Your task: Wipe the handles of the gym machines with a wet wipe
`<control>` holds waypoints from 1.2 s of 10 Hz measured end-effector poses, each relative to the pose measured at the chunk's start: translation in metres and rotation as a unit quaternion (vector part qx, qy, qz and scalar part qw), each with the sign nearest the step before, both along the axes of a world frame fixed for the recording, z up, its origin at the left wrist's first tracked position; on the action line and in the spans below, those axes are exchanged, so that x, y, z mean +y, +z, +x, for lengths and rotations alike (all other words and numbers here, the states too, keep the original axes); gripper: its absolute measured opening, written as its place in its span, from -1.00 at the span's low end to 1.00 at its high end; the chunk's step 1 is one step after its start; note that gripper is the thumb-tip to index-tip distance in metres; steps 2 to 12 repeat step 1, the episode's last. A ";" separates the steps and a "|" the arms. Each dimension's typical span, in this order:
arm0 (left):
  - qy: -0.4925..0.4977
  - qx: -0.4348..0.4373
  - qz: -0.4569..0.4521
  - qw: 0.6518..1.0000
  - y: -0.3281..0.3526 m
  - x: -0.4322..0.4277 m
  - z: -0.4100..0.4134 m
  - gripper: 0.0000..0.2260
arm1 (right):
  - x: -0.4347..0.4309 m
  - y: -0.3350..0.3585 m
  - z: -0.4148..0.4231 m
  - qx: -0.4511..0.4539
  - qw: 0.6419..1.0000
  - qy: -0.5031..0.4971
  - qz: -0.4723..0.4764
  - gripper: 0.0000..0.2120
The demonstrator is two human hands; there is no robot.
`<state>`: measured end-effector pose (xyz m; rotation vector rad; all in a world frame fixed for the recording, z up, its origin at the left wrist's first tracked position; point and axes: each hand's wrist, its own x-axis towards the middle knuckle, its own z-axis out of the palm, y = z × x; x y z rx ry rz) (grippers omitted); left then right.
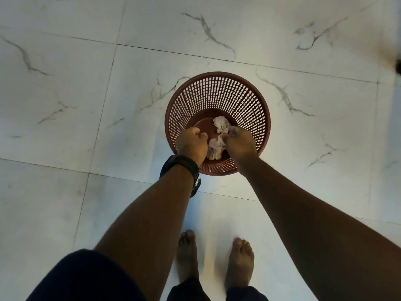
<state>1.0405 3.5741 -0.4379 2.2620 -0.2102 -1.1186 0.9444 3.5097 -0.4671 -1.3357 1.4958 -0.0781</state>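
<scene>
— Binning the crumpled white wet wipe [215, 148]?
— Yes. Seeing it between the left hand [192, 145] and right hand [239, 142], inside the round red-brown plastic basket with holes [217, 88].
— Holding it?
— Curling fingers on both hands. Gripping nothing seen on the left; not being able to tell on the right.
— Doing it well?
— Keeping low over the middle, opening fingers wide, dropping nothing onto the white floor tiles [65, 83].

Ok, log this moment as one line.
stage: disposal | left hand: curled, over bin | right hand: curled, over bin | wipes: crumpled, between hands, held or dropped unclear
</scene>
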 end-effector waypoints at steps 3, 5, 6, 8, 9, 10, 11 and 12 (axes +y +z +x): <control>0.008 -0.011 0.008 1.000 0.015 0.002 0.000 -0.69 | -0.001 0.011 0.001 0.004 1.000 -0.012 0.007 -0.64; 0.008 -0.011 0.008 1.000 0.015 0.002 0.000 -0.69 | -0.001 0.011 0.001 0.004 1.000 -0.012 0.007 -0.64; 0.008 -0.011 0.008 1.000 0.015 0.002 0.000 -0.69 | -0.001 0.011 0.001 0.004 1.000 -0.012 0.007 -0.64; 0.008 -0.011 0.008 1.000 0.015 0.002 0.000 -0.69 | -0.001 0.011 0.001 0.004 1.000 -0.012 0.007 -0.64; 0.008 -0.011 0.008 1.000 0.015 0.002 0.000 -0.69 | -0.001 0.011 0.001 0.004 1.000 -0.012 0.007 -0.64; 0.008 -0.011 0.008 1.000 0.015 0.002 0.000 -0.69 | -0.001 0.011 0.001 0.004 1.000 -0.012 0.007 -0.64; 0.008 -0.011 0.008 1.000 0.015 0.002 0.000 -0.69 | -0.001 0.011 0.001 0.004 1.000 -0.012 0.007 -0.64; 0.008 -0.011 0.008 1.000 0.015 0.002 0.000 -0.69 | -0.001 0.011 0.001 0.004 1.000 -0.012 0.007 -0.64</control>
